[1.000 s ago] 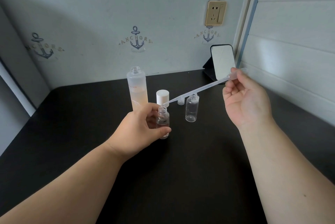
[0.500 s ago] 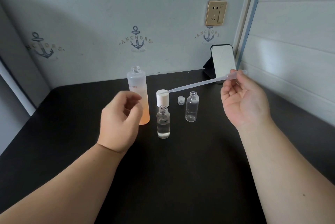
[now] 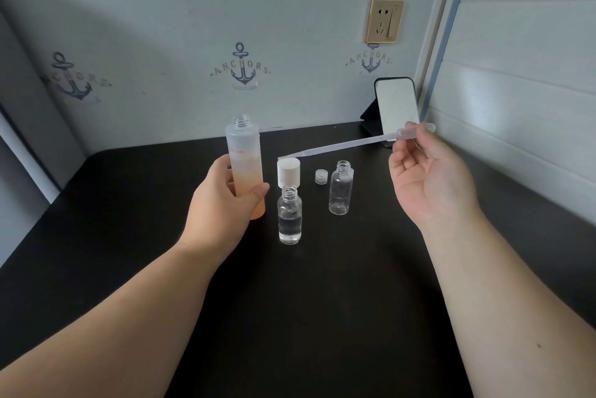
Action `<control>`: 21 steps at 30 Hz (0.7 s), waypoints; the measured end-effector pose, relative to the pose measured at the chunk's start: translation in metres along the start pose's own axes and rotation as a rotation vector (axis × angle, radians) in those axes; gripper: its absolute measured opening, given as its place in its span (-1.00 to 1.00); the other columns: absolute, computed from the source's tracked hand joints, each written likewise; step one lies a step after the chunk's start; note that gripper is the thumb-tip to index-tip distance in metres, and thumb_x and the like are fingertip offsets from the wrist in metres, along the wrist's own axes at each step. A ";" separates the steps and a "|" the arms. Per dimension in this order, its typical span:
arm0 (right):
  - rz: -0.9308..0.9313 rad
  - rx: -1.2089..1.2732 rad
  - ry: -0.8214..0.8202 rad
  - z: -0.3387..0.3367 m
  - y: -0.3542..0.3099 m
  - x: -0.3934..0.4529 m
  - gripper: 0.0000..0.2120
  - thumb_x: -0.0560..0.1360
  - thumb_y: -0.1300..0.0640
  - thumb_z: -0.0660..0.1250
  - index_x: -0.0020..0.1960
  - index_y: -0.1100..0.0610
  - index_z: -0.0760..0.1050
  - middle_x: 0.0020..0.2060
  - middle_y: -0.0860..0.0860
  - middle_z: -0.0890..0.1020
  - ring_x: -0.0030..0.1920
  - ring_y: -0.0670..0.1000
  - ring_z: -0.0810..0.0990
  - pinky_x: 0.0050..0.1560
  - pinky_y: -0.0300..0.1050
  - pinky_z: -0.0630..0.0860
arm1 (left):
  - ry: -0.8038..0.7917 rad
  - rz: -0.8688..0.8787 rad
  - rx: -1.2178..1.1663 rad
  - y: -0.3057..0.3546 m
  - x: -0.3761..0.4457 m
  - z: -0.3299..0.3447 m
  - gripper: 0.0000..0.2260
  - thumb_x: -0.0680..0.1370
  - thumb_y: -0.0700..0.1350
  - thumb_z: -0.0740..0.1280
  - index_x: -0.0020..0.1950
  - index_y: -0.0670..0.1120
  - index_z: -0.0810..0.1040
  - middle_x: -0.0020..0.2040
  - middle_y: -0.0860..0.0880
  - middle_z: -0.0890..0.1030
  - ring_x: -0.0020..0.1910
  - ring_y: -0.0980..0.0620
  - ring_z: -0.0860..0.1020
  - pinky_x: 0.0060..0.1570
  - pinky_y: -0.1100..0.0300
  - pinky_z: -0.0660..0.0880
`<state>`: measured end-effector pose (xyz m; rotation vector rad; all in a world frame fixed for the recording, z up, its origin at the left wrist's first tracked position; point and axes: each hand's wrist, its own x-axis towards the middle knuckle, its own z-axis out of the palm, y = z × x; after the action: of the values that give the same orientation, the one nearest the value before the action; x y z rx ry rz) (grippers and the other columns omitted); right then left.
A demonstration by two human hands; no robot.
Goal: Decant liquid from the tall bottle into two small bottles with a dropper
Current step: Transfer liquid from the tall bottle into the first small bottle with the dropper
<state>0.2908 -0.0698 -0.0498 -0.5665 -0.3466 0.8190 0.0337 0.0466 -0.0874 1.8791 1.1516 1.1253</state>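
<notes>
At the centre of the black table point(image 3: 322, 317), the tall bottle point(image 3: 244, 152) stands upright and uncapped, frosted above and holding peach-tinted liquid in its lower part. The left hand point(image 3: 222, 204) grips its lower body, thumb across the front and fingers curled round the far side. The right hand point(image 3: 429, 178) pinches the bulb end of the dropper point(image 3: 338, 146) between thumb and fingertips, its other fingers loosely spread; the stem runs nearly level across the table, the tip ending just above the white cap point(image 3: 288, 173) and short of the tall bottle's mouth. Whether the stem holds any liquid cannot be told. Just right of the tall bottle stands the nearer small bottle point(image 3: 289, 220), open, with clear liquid to roughly two thirds of its height. The white cap sits directly behind it. Further right stands the second small bottle point(image 3: 340, 188), open and apparently empty, with a small clear cap point(image 3: 321, 176) just beside it on the left. Judgement: one small bottle looks filled or close to it; the other has not yet received anything. The posture suggests the next draw from the tall bottle is being set up. Remaining: draw, transfer to the second bottle, repeat as needed, then cap all three. At the back right corner a small mirror point(image 3: 398, 107) leans on its stand, below a wall socket point(image 3: 383, 20); anchor decals point(image 3: 242, 67) mark the wall.
</notes>
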 end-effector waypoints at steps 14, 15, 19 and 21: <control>-0.044 0.063 0.001 0.002 -0.003 -0.001 -0.86 0.56 0.22 0.43 -0.13 0.24 0.73 -0.17 0.09 0.72 -0.18 0.00 0.71 -0.13 -0.21 0.61 | -0.035 0.110 0.039 0.004 -0.007 -0.005 -0.50 0.49 -0.02 0.52 0.18 0.50 0.39 0.04 0.47 0.52 0.06 0.22 0.57 0.07 0.04 0.59; -0.048 0.058 0.007 0.002 -0.003 -0.001 -0.86 0.56 0.22 0.44 -0.13 0.23 0.73 -0.16 0.08 0.73 -0.17 0.00 0.71 -0.13 -0.21 0.62 | -0.037 0.125 0.053 0.005 -0.007 -0.006 -0.49 0.49 -0.03 0.51 0.14 0.53 0.38 0.05 0.49 0.51 0.06 0.20 0.57 0.06 0.02 0.60; -0.072 0.013 0.012 0.002 -0.004 -0.002 -0.87 0.59 0.21 0.40 -0.07 0.21 0.70 -0.17 0.05 0.73 -0.17 -0.01 0.71 -0.12 -0.22 0.61 | -0.016 0.175 0.101 0.005 -0.007 -0.006 -0.52 0.49 -0.03 0.50 0.16 0.48 0.40 0.06 0.49 0.50 0.03 0.30 0.52 -0.03 0.22 0.47; -0.087 -0.010 0.015 0.003 -0.004 -0.002 -0.90 0.60 0.21 0.38 -0.01 0.22 0.65 -0.18 0.04 0.72 -0.17 -0.02 0.71 -0.11 -0.23 0.60 | -0.008 0.173 0.101 0.003 -0.006 -0.006 -0.53 0.48 -0.04 0.49 0.22 0.41 0.41 0.07 0.43 0.53 0.05 0.29 0.52 -0.03 0.28 0.42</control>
<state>0.2900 -0.0728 -0.0457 -0.5623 -0.3596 0.7296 0.0279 0.0403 -0.0842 2.0926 1.0756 1.1709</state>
